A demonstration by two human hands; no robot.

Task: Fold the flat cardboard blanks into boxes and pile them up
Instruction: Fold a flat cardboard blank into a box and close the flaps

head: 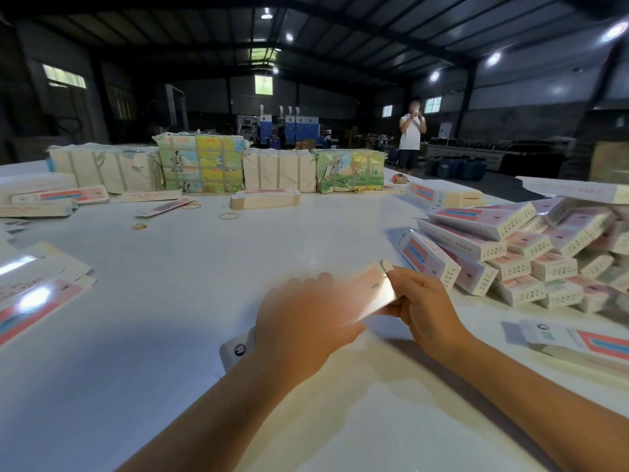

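Observation:
Both hands hold one glossy pink and white cardboard blank (371, 294) just above the white table (211, 267), near its front middle. My left hand (299, 321) wraps over the blank's near end and hides much of it; a white flap with a round logo (238, 349) sticks out below that hand. My right hand (425, 304) pinches the far end, fingers curled round its edge. Glare washes out the blank's surface. A pile of folded boxes (510, 247) lies to the right.
Flat blanks lie at the left (37, 294), at the right front (578, 342) and at the back (265, 198). Strapped bundles of blanks (200, 165) line the far edge. Rubber bands (228, 216) are scattered mid-table. A person (412, 137) stands beyond the table.

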